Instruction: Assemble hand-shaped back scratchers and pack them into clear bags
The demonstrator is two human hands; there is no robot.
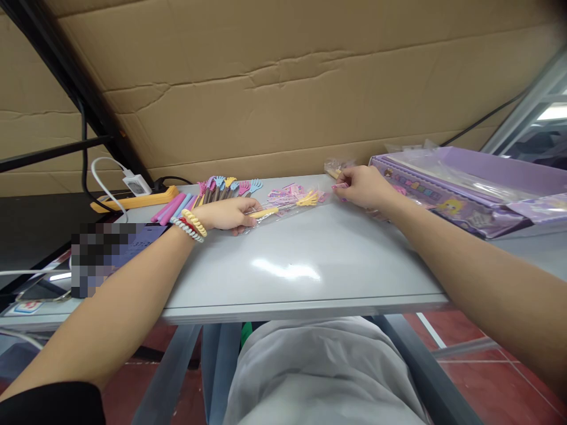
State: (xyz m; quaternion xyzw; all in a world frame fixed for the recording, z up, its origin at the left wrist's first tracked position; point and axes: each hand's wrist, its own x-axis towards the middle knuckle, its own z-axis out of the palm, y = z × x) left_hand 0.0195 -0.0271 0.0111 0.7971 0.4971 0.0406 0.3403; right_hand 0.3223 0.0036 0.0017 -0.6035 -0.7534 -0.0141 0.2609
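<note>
A clear plastic bag with a yellow hand-shaped stick (307, 199) in it lies on the grey table (283, 271). My left hand (233, 216) is closed on the bag's left end, at the yellow handle. Over at the right, my right hand (361, 186) is pinched on a small pink card (340, 186), beside another clear bag (336, 165) at the back edge. Small pink cards (286, 193) lie in a loose pile behind the bagged stick. Several coloured hand-shaped sticks (219, 186) lie behind my left hand.
A purple box (456, 200) holding clear bags stands at the right. At the left are pink and blue tubes (170, 209), a yellow-orange tool (133, 200), a white charger (137, 184) with its cable, and a partly blurred phone-like object (137, 245). Cardboard (287, 118) rises behind the table.
</note>
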